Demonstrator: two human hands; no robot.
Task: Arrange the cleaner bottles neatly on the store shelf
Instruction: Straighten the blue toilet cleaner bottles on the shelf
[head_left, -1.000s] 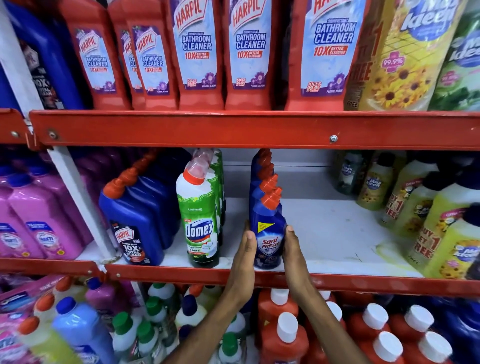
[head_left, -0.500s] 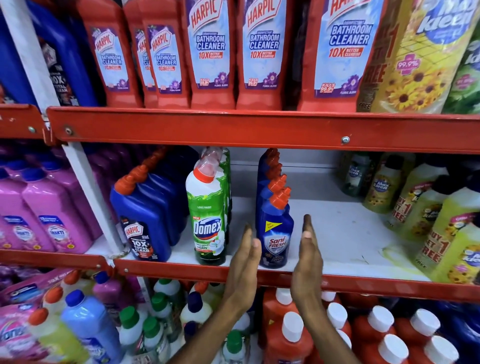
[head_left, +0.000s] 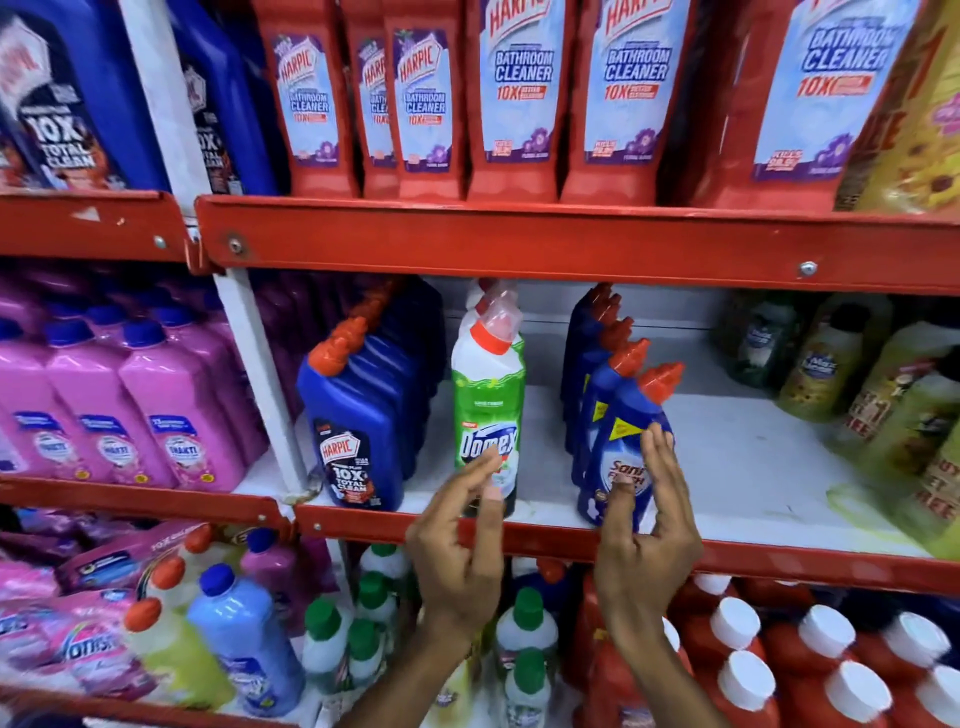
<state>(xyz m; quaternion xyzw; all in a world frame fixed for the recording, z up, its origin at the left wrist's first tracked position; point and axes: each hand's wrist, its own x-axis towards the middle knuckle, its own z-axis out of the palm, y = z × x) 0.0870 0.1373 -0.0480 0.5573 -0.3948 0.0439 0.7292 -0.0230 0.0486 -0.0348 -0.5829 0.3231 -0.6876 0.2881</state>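
On the middle shelf (head_left: 737, 457) stands a row of blue Sani Fresh bottles (head_left: 618, 421) with orange caps, running front to back. Left of it is a row of green and white Domex bottles (head_left: 485, 410), then blue Harpic bottles (head_left: 358, 415). My left hand (head_left: 457, 556) is open, its fingertips in front of the foremost Domex bottle's lower label. My right hand (head_left: 647, 535) is open against the foremost Sani Fresh bottle, fingers along its right side and thumb across its label. A gap separates the Domex and Sani Fresh rows.
Red Harpic bathroom cleaner bottles (head_left: 519, 104) fill the upper shelf. Yellow-green bottles (head_left: 826, 374) crowd the middle shelf's right end, with bare shelf between them and the Sani Fresh row. Pink bottles (head_left: 171, 415) stand left of the white upright. Red, white-capped bottles (head_left: 748, 686) sit below.
Both hands let go of the front Sani Fresh bottle and opened. The left hand has moved left to the Domex bottle; the right hand is back against the Sani Fresh bottle's right side.
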